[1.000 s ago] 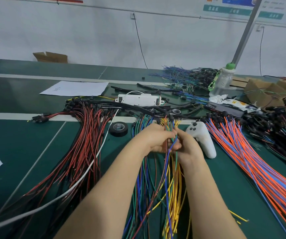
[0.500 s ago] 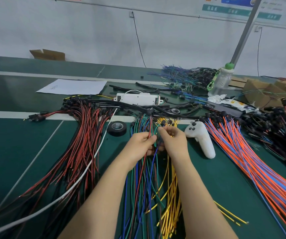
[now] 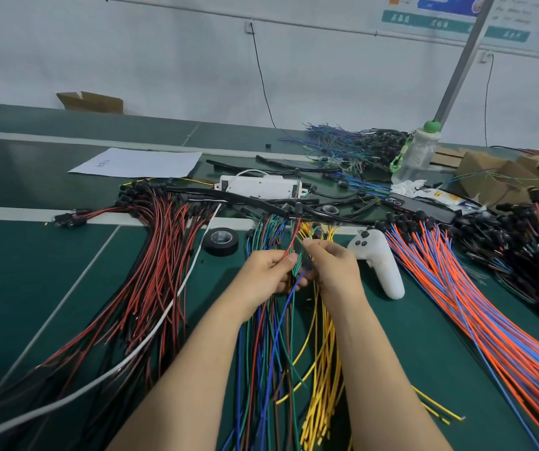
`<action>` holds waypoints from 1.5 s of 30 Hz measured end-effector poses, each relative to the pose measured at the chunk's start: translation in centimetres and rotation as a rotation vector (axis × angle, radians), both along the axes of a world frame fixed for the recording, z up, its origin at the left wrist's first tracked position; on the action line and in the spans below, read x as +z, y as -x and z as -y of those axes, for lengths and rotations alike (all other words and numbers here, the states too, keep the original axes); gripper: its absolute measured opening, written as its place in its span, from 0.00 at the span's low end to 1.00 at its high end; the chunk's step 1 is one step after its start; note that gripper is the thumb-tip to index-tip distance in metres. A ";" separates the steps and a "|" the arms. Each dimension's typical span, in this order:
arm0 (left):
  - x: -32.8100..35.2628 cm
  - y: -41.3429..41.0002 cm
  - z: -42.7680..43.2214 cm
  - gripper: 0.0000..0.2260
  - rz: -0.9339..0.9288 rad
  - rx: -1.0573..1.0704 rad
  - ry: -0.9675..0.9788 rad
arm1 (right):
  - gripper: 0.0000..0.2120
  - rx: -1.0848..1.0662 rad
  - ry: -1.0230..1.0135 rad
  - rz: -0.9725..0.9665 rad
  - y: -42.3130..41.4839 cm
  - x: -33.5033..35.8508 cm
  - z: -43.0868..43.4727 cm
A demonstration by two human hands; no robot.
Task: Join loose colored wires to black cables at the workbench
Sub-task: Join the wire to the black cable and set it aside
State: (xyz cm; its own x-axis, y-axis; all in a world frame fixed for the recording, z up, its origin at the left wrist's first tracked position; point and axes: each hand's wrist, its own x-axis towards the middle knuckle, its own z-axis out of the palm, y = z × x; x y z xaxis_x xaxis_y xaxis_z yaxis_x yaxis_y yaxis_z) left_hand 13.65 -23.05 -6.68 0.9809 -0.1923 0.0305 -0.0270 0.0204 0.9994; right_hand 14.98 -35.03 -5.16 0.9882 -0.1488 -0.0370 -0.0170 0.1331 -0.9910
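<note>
Green worktop [image 3: 50, 271] carries red-black wires [image 3: 151, 271], yellow wires [image 3: 322, 398], orange-blue wires [image 3: 456, 304], black tape roll [image 3: 221, 241], white controller [image 3: 378, 258], paper sheet [image 3: 138, 162], plastic bottle [image 3: 416, 154].

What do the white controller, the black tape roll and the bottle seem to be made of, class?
White controller: hard plastic, matte; smooth moulded curves. Black tape roll: probably vinyl, slight sheen; wound ring with hollow core. Bottle: likely clear plastic; translucent body, green cap.

A person's left hand [image 3: 266, 276] pinches a red wire [image 3: 292, 239]. The right hand [image 3: 333, 265], touching it, pinches strands from the coloured wires [image 3: 271, 353] beneath both. A white controller [image 3: 380, 258] lies just right of the hands, and a roll of black tape [image 3: 221, 241] lies to their left.
</note>
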 end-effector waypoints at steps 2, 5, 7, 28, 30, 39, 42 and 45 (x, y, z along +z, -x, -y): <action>-0.1 -0.1 -0.1 0.10 -0.008 0.003 -0.004 | 0.10 -0.016 0.010 0.007 0.1 0.0 -0.2; -0.2 -0.1 -0.2 0.11 -0.014 0.014 -0.028 | 0.11 0.006 0.031 0.007 0.3 0.1 -0.2; -0.1 -0.1 -0.1 0.11 -0.018 0.020 -0.032 | 0.10 0.041 0.036 0.029 0.4 0.2 -0.2; 1.7 0.1 -1.3 0.13 -0.300 -0.022 0.855 | 0.15 -0.174 1.060 -0.184 -0.1 -0.4 1.8; 1.5 0.1 -1.1 0.13 -0.328 -0.022 0.767 | 0.10 -0.208 0.992 -0.152 0.1 -0.4 2.0; 0.9 0.3 -0.4 0.09 -0.302 -0.003 0.582 | 0.05 -0.085 0.239 0.024 0.3 1.4 0.8; 1.1 0.5 -0.4 0.10 -0.299 -0.023 0.525 | 0.08 0.003 0.392 -0.035 0.4 0.9 0.2; 1.0 0.5 -0.4 0.10 -0.283 -0.027 0.434 | 0.12 0.010 0.452 -0.010 0.5 1.1 -0.1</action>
